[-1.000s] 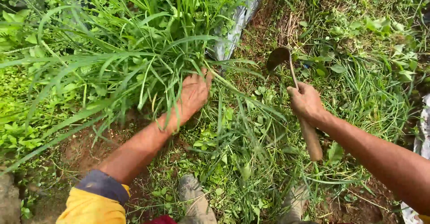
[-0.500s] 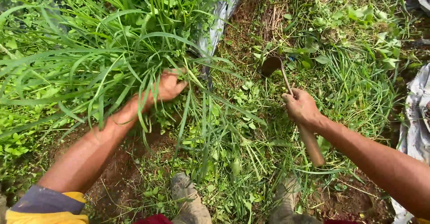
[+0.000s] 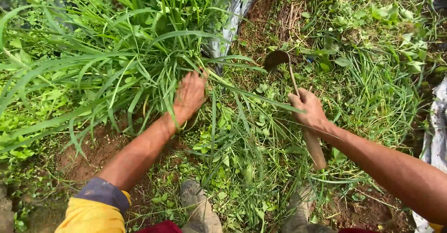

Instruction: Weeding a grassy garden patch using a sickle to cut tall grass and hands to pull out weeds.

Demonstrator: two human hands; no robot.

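Note:
My left hand [image 3: 190,95] reaches into the base of a big clump of long green grass [image 3: 116,51] and grips its stems near the ground. My right hand [image 3: 309,112] is shut on a small hand hoe [image 3: 291,81]. Its wooden handle sticks out below my fist, and the thin metal neck runs up to a dark curved blade [image 3: 276,58] resting on the ground to the right of the clump. The two hands are about a forearm's length apart.
Cut grass and low weeds [image 3: 242,163] litter the ground between my hands. Silver-grey plastic sheeting [image 3: 233,23] lies behind the clump, and more [image 3: 435,130] at the right edge. Bare reddish soil [image 3: 93,151] shows at lower left. My muddy shoes [image 3: 200,212] stand at the bottom.
My left hand has shifted along the grass clump, left and then back right, staying at its base. The right hand and hoe have kept their place beside the clump.

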